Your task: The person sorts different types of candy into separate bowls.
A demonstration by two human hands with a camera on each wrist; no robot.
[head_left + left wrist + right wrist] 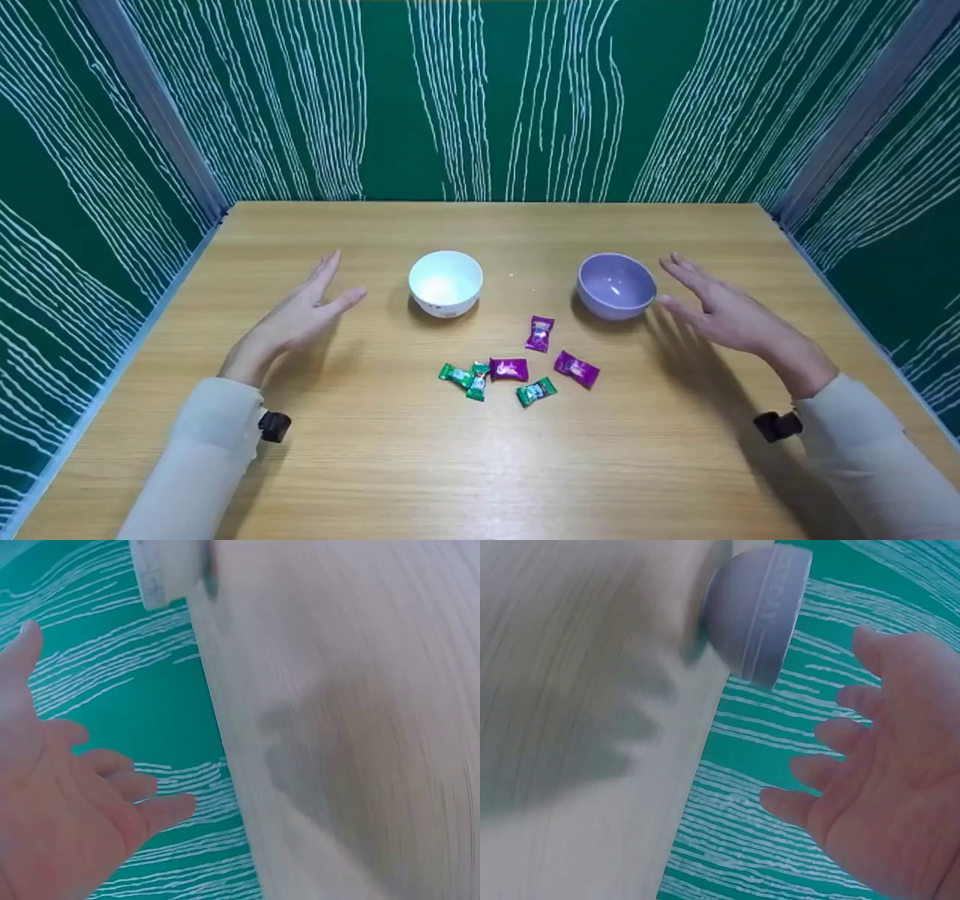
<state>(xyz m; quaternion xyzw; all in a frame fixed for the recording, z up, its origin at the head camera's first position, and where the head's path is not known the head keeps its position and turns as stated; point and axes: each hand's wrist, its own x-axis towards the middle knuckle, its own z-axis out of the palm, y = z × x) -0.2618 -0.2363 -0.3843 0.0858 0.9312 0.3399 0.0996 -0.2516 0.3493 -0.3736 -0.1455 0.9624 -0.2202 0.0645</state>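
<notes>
My left hand (pixel 304 311) hovers over the table to the left of a white bowl (pixel 445 283), fingers extended and holding nothing. On the other side, my right hand (pixel 720 311) is raised beside a purple bowl (pixel 616 286), thumb near its rim, palm bare in the right wrist view. Between and in front of the bowls lie small wrapped candies: a purple candy (pixel 540 333) nearest the bowls, another purple candy (pixel 577 370) to the right, and a third purple candy (pixel 509 369). Green candies (pixel 536 391) lie among them, two overlapping at the left.
The wooden table (pixel 480 465) meets a green wall (pixel 517 97) with white wavy lines at its far edge. Similar panels rise along both sides, with grey posts (pixel 154 105) in the corners. A dark wrist device (pixel 274 427) sits at my left cuff.
</notes>
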